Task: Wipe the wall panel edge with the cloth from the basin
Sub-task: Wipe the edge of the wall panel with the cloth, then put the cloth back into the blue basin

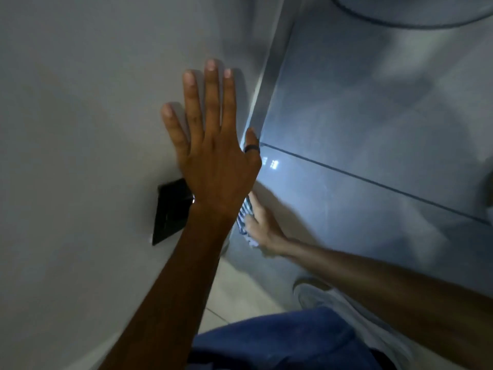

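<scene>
My left hand (210, 145) lies flat against the pale wall (80, 116), fingers spread, a dark ring on the thumb. Its thumb touches the metal panel edge (262, 84) that runs up between the wall and the glossy grey panel (373, 124). Lower down, my right hand (262, 222) presses a blue-and-white striped cloth (245, 217) against that same edge, close under my left wrist. Most of the cloth is hidden behind my left forearm and under the right hand.
A black switch plate (170, 212) sits on the wall just left of my left wrist. A dark seam (373, 182) crosses the grey panel. Below are a pale tiled floor (234, 295), my blue trousers (280, 343) and a light shoe (312, 292). A round basin rim (400, 20) shows at the top right.
</scene>
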`<state>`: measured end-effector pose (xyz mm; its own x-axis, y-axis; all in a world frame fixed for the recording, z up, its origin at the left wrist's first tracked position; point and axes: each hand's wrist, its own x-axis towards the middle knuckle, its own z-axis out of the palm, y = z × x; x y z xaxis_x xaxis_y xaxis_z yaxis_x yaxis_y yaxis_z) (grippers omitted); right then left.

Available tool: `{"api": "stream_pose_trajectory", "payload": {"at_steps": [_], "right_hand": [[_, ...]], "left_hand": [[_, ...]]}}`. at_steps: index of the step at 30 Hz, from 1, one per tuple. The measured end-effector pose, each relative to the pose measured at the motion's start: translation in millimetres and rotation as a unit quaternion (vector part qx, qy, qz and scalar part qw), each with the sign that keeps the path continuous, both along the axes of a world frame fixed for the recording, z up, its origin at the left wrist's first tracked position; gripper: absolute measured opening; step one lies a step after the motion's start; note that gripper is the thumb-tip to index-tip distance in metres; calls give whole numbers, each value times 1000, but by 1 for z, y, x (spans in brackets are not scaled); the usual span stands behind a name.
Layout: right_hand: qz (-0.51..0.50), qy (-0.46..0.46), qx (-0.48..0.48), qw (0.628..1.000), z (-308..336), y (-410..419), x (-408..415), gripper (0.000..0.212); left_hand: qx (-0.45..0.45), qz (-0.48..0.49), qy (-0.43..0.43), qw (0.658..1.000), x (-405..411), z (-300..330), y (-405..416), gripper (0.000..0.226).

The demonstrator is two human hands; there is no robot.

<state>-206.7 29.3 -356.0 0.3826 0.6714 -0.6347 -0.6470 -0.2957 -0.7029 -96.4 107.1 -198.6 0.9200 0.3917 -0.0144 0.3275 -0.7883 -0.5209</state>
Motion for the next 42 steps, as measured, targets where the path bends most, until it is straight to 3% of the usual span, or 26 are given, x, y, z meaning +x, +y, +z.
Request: {"api": "stream_pose_trajectory", "payload": {"at_steps": [3,7,11,15,18,21,25,27,30,32,36,42], "right_hand": [[-27,48,-108,993,17,-38,71,29],[-137,-53,-221,964,97,-112,186,15],[-135,-107,-219,960,213,-155,268,37],[-94,-205,-177,958,312,-168,325,25],[60,-277,-163,945,346,-166,363,25],[198,-197,-133,951,358,-157,394,26],[288,-157,-147,933,346,-147,439,22],[223,-157,-125,954,339,-148,462,14],[18,-172,-90,981,319,-149,492,6],[42,-223,-143,963,303,-147,502,2],[290,-287,-238,881,284,-134,490,36],[296,-273,-247,881,289,-128,484,41]], "left_hand": [[-40,31,3,999,5,14,-6,77],[-166,98,46,980,15,53,-35,77],[-251,157,38,954,30,108,-57,77],[-310,166,-26,936,60,161,-77,75],[-351,176,-52,918,91,179,-89,75],[-380,172,-72,906,122,177,-98,79],[-363,151,-66,917,148,160,-98,84],[-344,155,-59,924,154,152,-96,81],[-335,153,-56,928,154,149,-94,80],[-333,142,-53,930,151,150,-96,80],[-344,142,-39,927,143,153,-104,79],[-344,159,-45,924,125,160,-111,77]]}}
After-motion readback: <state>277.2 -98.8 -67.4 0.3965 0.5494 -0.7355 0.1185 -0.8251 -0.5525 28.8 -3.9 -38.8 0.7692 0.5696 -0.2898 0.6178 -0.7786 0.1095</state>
